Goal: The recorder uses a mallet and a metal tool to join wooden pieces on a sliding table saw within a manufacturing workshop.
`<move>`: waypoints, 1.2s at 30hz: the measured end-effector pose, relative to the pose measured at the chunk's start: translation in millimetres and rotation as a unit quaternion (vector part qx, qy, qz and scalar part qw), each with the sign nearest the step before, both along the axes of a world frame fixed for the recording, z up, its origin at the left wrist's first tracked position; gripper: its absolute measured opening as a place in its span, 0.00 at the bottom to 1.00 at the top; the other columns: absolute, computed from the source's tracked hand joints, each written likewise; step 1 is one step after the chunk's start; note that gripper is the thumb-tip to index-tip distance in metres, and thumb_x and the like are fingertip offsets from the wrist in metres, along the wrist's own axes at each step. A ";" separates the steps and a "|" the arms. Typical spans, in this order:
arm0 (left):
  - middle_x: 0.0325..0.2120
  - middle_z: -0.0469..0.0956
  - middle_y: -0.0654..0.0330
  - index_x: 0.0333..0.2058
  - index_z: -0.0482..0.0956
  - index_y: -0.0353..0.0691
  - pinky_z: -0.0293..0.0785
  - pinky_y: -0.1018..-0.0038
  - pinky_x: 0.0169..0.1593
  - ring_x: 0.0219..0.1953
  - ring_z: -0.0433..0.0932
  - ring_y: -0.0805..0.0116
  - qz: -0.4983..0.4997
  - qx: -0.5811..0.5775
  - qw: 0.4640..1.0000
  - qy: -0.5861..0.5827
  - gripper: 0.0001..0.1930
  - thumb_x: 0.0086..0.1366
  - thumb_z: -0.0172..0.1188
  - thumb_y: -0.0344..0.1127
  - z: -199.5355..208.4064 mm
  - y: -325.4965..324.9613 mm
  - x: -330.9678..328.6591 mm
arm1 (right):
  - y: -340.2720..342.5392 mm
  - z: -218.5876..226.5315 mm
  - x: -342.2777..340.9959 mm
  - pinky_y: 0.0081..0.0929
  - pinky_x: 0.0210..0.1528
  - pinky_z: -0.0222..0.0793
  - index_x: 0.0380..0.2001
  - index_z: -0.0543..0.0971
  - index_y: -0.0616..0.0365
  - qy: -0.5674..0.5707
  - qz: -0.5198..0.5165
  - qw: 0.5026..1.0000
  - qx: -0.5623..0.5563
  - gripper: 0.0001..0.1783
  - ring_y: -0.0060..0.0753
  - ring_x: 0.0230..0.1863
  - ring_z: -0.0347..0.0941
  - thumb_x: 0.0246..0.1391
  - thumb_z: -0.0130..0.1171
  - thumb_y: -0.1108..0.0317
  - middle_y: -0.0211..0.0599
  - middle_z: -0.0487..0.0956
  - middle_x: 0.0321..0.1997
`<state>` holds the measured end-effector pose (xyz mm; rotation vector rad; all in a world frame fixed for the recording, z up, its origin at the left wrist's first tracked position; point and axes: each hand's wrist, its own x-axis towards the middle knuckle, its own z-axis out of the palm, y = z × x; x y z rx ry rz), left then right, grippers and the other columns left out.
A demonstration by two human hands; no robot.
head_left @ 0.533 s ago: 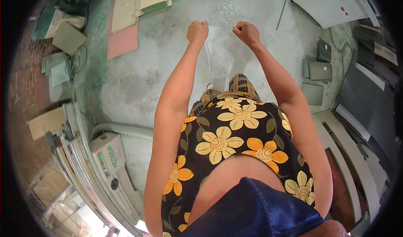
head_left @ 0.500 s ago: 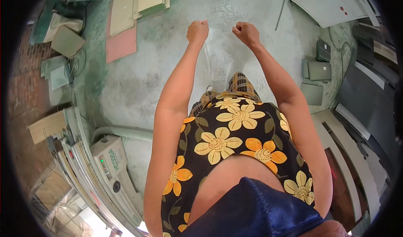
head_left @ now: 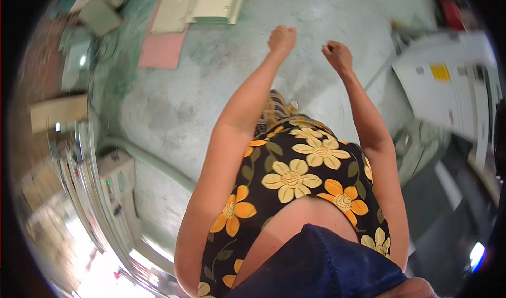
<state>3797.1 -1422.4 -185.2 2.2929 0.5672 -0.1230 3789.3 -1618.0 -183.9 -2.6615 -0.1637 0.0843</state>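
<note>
Both my arms stretch straight forward over a grey-green concrete floor point(head_left: 174, 108). My left hand point(head_left: 282, 38) is curled into a fist, and I see nothing in it. My right hand point(head_left: 337, 55) is also a closed fist, a short way to the right of the left one and slightly lower in the picture. The two fists do not touch. Below them I see my own black top with yellow and orange flowers point(head_left: 295, 176) and a dark blue cloth point(head_left: 321, 266) near the lower edge.
A pink board point(head_left: 161, 50) and cream panels point(head_left: 205, 2) lie on the floor ahead to the left. A white appliance casing point(head_left: 448, 82) stands at the right. Stacked white panels and units point(head_left: 113, 187) and a cardboard piece point(head_left: 58, 111) line the left side.
The view has swung, so the white casing now sits lower on the right and the left side is blurred. Both fists stay closed and held out ahead.
</note>
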 end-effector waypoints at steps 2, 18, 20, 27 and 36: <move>0.36 0.79 0.49 0.37 0.78 0.37 0.73 0.58 0.44 0.43 0.77 0.50 0.053 0.012 0.998 0.022 0.20 0.59 0.52 0.49 -1.9 2.6 38.6 | 2.2 2.2 51.9 0.40 0.30 0.66 0.22 0.75 0.57 0.014 0.044 0.999 -0.011 0.14 0.49 0.29 0.72 0.45 0.53 0.56 0.44 0.76 0.24; 0.39 0.78 0.49 0.40 0.77 0.38 0.74 0.57 0.44 0.44 0.77 0.50 0.364 -0.049 0.926 0.089 0.20 0.62 0.51 0.50 -14.8 158.3 291.7 | 146.6 -6.3 426.4 0.43 0.27 0.65 0.17 0.73 0.58 0.037 0.370 0.928 -0.026 0.13 0.54 0.26 0.72 0.45 0.55 0.59 0.47 0.75 0.21; 0.37 0.79 0.48 0.39 0.77 0.36 0.74 0.56 0.42 0.42 0.77 0.48 0.433 -0.008 0.900 0.057 0.22 0.62 0.50 0.52 -29.2 181.7 299.2 | 184.8 -12.8 459.6 0.44 0.27 0.66 0.17 0.73 0.57 0.028 0.440 0.898 -0.018 0.13 0.54 0.26 0.72 0.45 0.54 0.59 0.46 0.75 0.21; 0.34 0.79 0.46 0.36 0.79 0.35 0.74 0.55 0.40 0.38 0.77 0.46 0.640 0.030 0.768 0.023 0.21 0.61 0.50 0.50 -7.3 193.6 331.7 | 305.7 -38.8 550.0 0.42 0.27 0.67 0.16 0.74 0.55 -0.019 0.691 0.722 0.018 0.13 0.48 0.25 0.73 0.44 0.54 0.58 0.41 0.75 0.19; 0.28 0.76 0.40 0.30 0.79 0.33 0.70 0.56 0.38 0.35 0.76 0.41 0.772 0.020 0.635 0.026 0.21 0.61 0.50 0.48 -22.8 0.1 441.7 | 267.5 -40.9 647.8 0.41 0.25 0.66 0.15 0.74 0.55 0.068 0.848 0.526 0.011 0.11 0.47 0.22 0.72 0.42 0.53 0.60 0.40 0.74 0.16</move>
